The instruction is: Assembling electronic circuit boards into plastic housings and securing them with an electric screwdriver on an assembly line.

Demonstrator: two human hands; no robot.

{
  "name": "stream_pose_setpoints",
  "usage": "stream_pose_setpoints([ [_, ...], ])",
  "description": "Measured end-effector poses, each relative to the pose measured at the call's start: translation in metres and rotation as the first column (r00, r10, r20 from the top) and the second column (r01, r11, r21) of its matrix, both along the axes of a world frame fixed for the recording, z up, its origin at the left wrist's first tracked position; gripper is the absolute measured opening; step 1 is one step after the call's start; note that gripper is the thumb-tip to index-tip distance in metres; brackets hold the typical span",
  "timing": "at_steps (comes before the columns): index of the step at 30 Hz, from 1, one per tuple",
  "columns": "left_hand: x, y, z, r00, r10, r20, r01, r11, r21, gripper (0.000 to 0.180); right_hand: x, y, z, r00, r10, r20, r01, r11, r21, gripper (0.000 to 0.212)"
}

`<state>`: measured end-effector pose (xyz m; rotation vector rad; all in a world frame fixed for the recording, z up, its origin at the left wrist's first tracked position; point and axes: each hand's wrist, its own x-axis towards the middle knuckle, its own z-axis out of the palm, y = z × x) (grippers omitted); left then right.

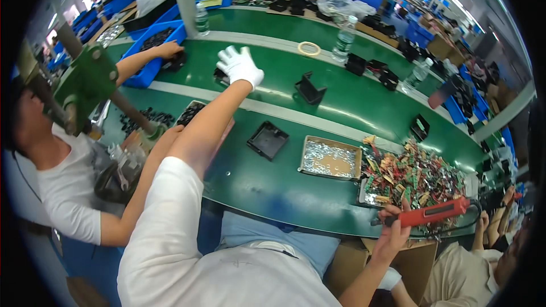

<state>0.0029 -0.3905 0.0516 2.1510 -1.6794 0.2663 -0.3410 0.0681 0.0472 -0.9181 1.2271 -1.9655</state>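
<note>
My left hand point(241, 67), in a white glove, reaches far across the green bench with its fingers spread. Just beside and partly beneath it lies a black plastic part point(220, 77); whether the glove touches it I cannot tell. My right hand point(394, 228) is closed around the front end of a red electric screwdriver point(435, 212), held level above the bench's near edge. A square black plastic housing point(267, 140) rests open side up before me. To its right stands a shallow box of small shiny metal pieces point(331, 158).
A heap of wired circuit boards point(418, 176) spreads at the right. Another black housing point(310, 88) lies on the belt, past a pale dividing rail. A water bottle point(344, 38) stands farther off. At left, a co-worker reaches to a blue bin point(149, 68) beside a green press point(88, 88).
</note>
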Motion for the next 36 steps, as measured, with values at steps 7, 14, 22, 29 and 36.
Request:
stream_pose_setpoints([
  [7,-0.103,0.013,-0.024,0.746,-0.551,-0.373,0.65,0.724,0.231,0.078,0.012,-0.022,-0.013,0.986,-0.163,-0.027,0.163,0.987,-0.012,0.066],
  [14,-0.112,0.137,0.031,-0.058,-0.795,-0.604,0.906,0.212,-0.366,0.053,0.055,0.02,-0.006,0.869,-0.354,-0.347,0.415,0.902,0.118,0.067],
  [22,-0.076,0.295,0.054,-0.257,-0.84,-0.479,0.907,-0.038,-0.42,0.082,0.068,-0.043,0.039,0.747,0.569,0.343,-0.619,0.784,0.047,0.065],
  [29,-0.055,0.33,0.037,-0.672,-0.341,-0.657,0.691,0.031,-0.722,0.084,0.093,-0.028,0.02,0.851,0.506,0.14,-0.523,0.795,0.308,0.05],
  [36,-0.045,0.335,0.042,-0.238,-0.04,-0.97,0.921,0.308,-0.239,0.061,0.103,-0.011,0.019,0.827,0.387,-0.408,-0.281,0.913,0.297,0.036],
])
